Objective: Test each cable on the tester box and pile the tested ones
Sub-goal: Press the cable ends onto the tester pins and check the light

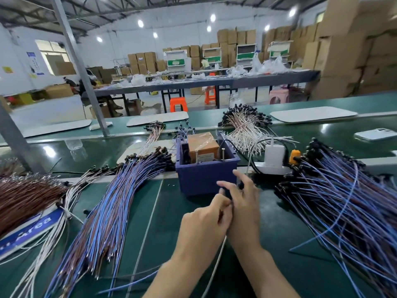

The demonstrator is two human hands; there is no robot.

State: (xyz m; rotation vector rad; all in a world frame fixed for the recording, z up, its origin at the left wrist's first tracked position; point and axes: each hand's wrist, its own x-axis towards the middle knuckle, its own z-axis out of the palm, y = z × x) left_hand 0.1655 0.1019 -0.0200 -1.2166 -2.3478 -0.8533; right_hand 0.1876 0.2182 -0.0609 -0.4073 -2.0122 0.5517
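While hovering before tester box (206, 179), left hand (204, 220) pinching white cable (215, 265), right hand (242, 209) gripping black connector (241, 185).

On my green bench (169, 203) I see a blue bin (206, 179) at centre, a left pile (111, 201) and right pile (343, 203) of blue cables flanking it, brown wires (25, 196) far left, a power strip (272, 167) and a phone (376, 134) to the right.

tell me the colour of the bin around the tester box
The bin is dark blue, clearest in the head view.
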